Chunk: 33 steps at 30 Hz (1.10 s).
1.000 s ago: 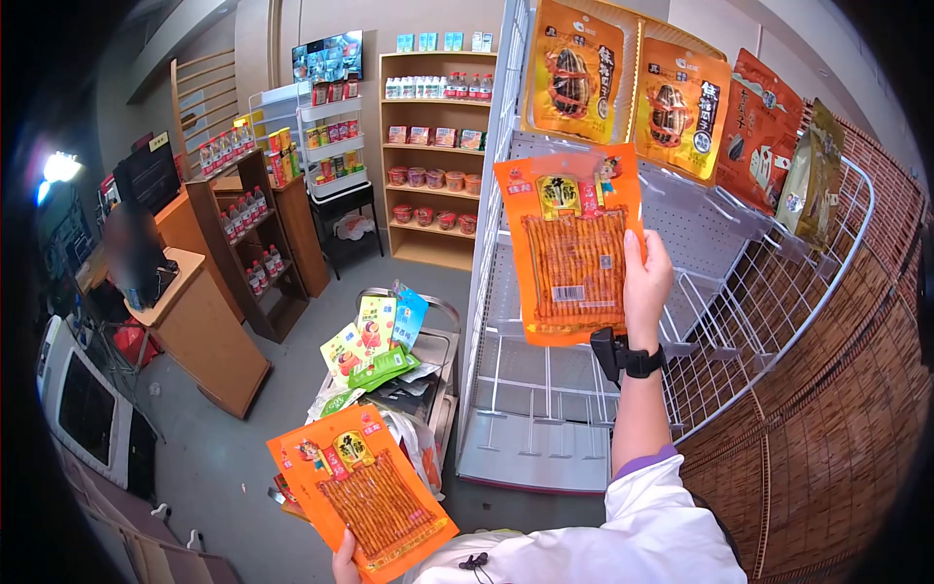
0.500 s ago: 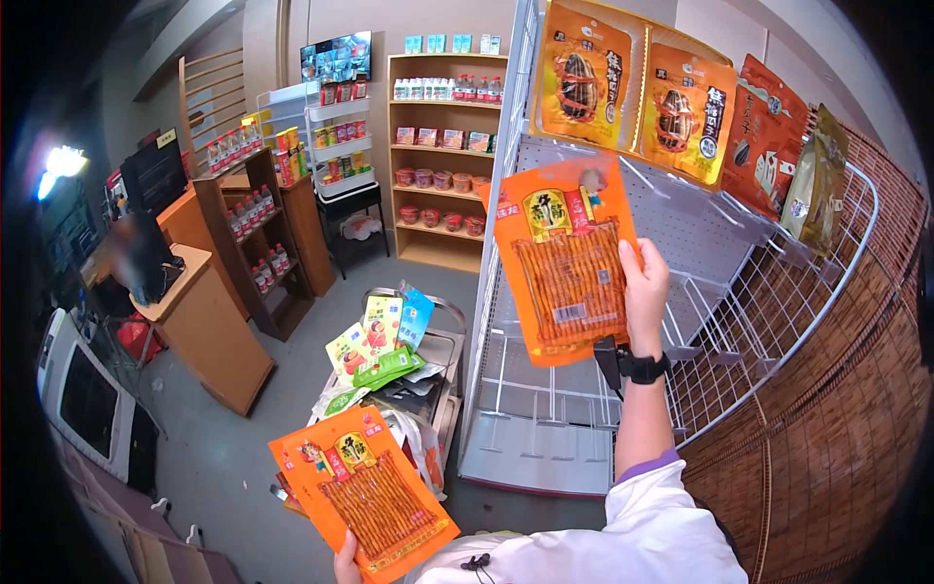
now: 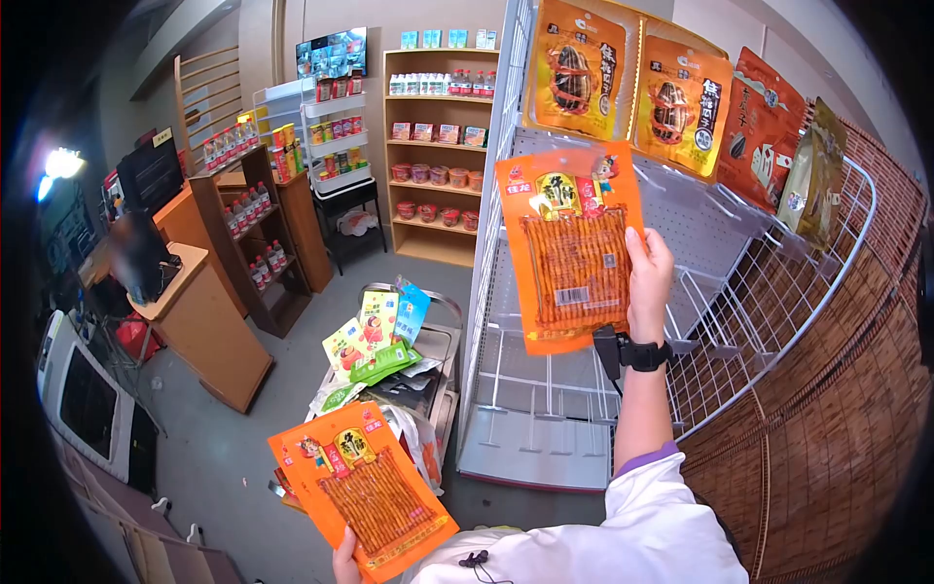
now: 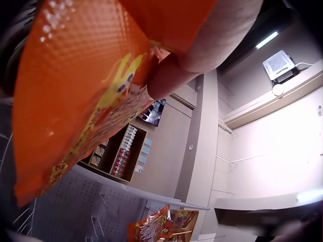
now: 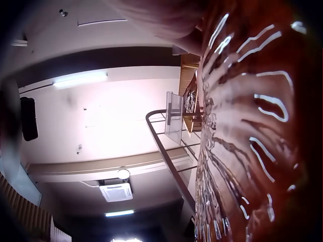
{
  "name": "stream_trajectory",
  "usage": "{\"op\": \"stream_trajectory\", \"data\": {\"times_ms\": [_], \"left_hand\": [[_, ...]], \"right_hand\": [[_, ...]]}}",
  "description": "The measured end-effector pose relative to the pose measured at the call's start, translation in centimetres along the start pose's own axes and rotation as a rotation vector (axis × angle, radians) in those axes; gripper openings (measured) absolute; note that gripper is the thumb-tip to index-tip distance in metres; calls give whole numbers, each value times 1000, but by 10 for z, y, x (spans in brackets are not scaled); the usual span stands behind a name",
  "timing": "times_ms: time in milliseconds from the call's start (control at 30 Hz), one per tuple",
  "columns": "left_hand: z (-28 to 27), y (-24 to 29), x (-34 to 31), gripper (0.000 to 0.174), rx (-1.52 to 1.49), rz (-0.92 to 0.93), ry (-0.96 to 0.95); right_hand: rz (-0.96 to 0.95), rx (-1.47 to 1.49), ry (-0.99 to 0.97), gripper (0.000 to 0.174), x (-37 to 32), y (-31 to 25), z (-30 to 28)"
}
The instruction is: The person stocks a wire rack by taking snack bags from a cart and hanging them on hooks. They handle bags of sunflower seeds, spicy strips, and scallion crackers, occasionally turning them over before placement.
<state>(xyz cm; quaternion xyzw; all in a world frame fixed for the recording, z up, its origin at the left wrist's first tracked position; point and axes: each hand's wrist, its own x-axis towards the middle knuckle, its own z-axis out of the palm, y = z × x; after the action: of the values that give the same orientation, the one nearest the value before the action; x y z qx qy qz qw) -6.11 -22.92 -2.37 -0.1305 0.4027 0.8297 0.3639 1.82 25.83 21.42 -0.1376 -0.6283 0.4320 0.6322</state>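
Note:
In the head view the right hand [image 3: 651,282] pinches the right edge of an orange snack packet [image 3: 576,255], held upright before the wire shelf rack, its barcode side showing. At the bottom, the left hand [image 3: 346,559] grips the lower left corner of a second orange packet [image 3: 375,487], tilted, its sticks visible through the window. The left wrist view shows fingers [image 4: 212,45] against the orange packet [image 4: 75,96]. In the right wrist view the shiny packet [image 5: 247,131] fills the right side, with part of the hand [image 5: 161,15] above it.
Seed packets [image 3: 677,105] hang on the rack's top row, above bare hooks and a lower shelf [image 3: 535,450]. A cart [image 3: 440,362] holds snack bags [image 3: 381,362]. Behind are a stocked wooden shelf [image 3: 435,239], a brown bottle shelf [image 3: 282,307] and a counter [image 3: 209,336] with a blurred person [image 3: 136,255].
The right-hand packet tipped and moved slightly lower, then came back more upright. The left hand and its packet stay nearly still. The head view shifted slightly.

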Motion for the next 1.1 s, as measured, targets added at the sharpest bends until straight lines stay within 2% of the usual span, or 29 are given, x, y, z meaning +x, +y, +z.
{"op": "stream_trajectory", "data": {"times_ms": [233, 333, 467, 667, 867, 900, 967, 1100], "left_hand": [[8, 1, -2, 45, -21, -16, -2], [11, 3, -4, 45, -32, -41, -10], [-7, -2, 4, 45, -4, -40, -17], [-7, -3, -3, 45, 15, 5, -8], [-13, -7, -4, 45, 23, 40, 18], [-19, -9, -2, 46, -14, 14, 5], [-28, -12, 2, 46, -50, -14, -2], [-34, -16, 8, 47, -69, -80, -14]], "right_hand": [[10, 35, -7, 15, 27, 44, 4], [10, -127, 22, 22, 46, 70, 5], [47, -150, 84, 26, 75, 114, 16], [69, -437, 39, 29, 84, 120, 28], [124, -350, 9, 31, 102, 178, 27], [127, -350, 6, 31, 98, 169, 29], [268, -503, -6, 28, 85, 137, 33], [162, -372, 76, 26, 74, 144, 27]]}}
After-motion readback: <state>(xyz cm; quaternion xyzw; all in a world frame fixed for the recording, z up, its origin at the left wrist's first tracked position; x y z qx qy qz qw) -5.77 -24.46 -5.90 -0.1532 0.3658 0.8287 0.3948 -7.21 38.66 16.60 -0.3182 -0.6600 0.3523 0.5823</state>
